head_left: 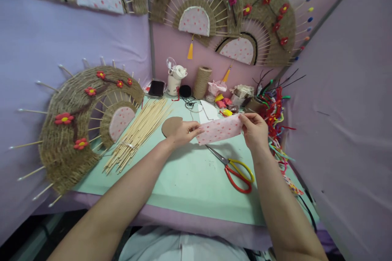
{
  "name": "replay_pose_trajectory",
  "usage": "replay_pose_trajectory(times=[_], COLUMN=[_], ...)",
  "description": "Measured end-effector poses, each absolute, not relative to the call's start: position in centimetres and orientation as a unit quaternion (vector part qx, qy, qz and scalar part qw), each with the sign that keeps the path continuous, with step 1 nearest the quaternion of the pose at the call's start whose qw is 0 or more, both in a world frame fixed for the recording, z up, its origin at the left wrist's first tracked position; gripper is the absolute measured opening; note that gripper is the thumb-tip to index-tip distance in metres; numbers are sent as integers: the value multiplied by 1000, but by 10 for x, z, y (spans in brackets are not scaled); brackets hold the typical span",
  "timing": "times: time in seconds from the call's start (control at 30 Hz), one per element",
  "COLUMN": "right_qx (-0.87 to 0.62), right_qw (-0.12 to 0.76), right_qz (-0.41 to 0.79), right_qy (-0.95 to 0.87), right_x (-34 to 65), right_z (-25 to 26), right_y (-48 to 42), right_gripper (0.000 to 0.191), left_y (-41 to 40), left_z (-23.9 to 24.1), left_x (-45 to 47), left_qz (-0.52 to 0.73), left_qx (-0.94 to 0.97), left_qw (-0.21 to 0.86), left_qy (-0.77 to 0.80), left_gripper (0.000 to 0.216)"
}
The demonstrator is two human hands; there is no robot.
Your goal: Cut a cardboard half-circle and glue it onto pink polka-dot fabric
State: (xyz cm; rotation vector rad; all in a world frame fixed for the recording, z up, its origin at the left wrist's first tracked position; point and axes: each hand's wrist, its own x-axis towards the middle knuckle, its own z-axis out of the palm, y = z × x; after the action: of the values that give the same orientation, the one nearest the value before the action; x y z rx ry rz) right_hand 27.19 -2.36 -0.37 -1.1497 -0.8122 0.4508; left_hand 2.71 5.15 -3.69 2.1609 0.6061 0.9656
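Note:
A strip of pink fabric with red dots (219, 129) is stretched above the table between my hands. My left hand (185, 132) pinches its left end, and my right hand (255, 128) pinches the upper right corner. Partly behind my left hand lies a brown cardboard disc (170, 126). Below the fabric rests a pair of scissors (232, 169) with one yellow and one red handle, its blades slightly apart. A white cut piece (208, 110) lies flat beyond the fabric, partly covered by it.
Bundled thin wooden sticks (134, 138) lie on the left, beside a twine-wrapped fan (70, 126) with red flowers. Along the back stand a white cup (175, 79), a twine spool (202, 81) and a black phone (157, 88). Colourful pipe cleaners (275, 110) crowd the right.

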Motion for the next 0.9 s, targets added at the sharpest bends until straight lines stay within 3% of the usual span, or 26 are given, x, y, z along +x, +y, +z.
replay_pose_trajectory(times=[0.33, 0.6, 0.7, 0.8, 0.9], right_qx=[-521, -536, -561, -594, -608], right_qw=[755, 726, 655, 517, 373], right_qz=[234, 255, 280, 313, 310], right_qy=[-323, -346, -422, -531, -628], right_x=[271, 262, 257, 240, 212], right_z=[-12, -3, 3, -3, -21], right_y=[-28, -46, -46, -32, -10], right_gripper=[35, 30, 27, 24, 16], left_y=[43, -14, -50, -75, -86], left_z=[-34, -19, -21, -29, -36], left_x=[30, 16, 3, -8, -19], left_qz=[416, 423, 381, 311, 209], left_qx=[820, 769, 735, 731, 786], left_qw=[305, 354, 421, 457, 373], left_qy=[248, 324, 371, 401, 447], left_gripper=[22, 19, 17, 21, 25])
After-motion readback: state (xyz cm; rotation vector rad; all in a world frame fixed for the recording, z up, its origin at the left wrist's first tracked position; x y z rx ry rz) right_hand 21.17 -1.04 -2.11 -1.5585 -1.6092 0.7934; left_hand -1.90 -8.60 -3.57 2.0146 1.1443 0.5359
